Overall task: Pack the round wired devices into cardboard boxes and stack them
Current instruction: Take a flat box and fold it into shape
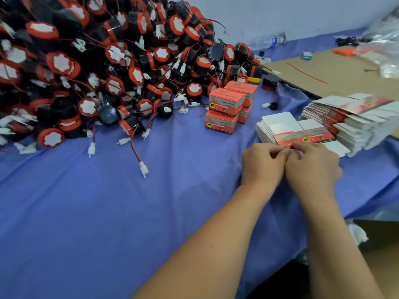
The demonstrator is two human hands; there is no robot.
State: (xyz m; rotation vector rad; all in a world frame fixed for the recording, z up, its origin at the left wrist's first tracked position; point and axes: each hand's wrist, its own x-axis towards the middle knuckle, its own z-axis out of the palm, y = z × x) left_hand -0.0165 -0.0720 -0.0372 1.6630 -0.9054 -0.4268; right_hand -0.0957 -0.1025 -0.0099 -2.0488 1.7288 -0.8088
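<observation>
Both hands are together toward the right side of the surface (151,212), knuckles touching, the left hand (262,162) and the right hand (313,167) each with fingers curled in. They seem to pinch the near edge of the flat box (302,134) that lies on top of a small pile of unfolded ones. That flat box sits just beyond the fingertips, and its long axis runs across, roughly parallel to the near edge of the surface. A taller stack of flat boxes (354,124) stands just to its right. Judging by this, the step in hand is opening the flat box into shape before anything goes in. The round devices (90,67) are heaped over the far left corner and well apart from the hands, with loose ones and their wires trailing toward the middle. The reach for one therefore goes away and to the left, and the left hand is the nearer. The packed boxes (226,108) stand two high between the heap and the flat box, close beyond the left hand, so a finished box has only a short way to go. A cardboard sheet (336,70) lies along the far right edge
</observation>
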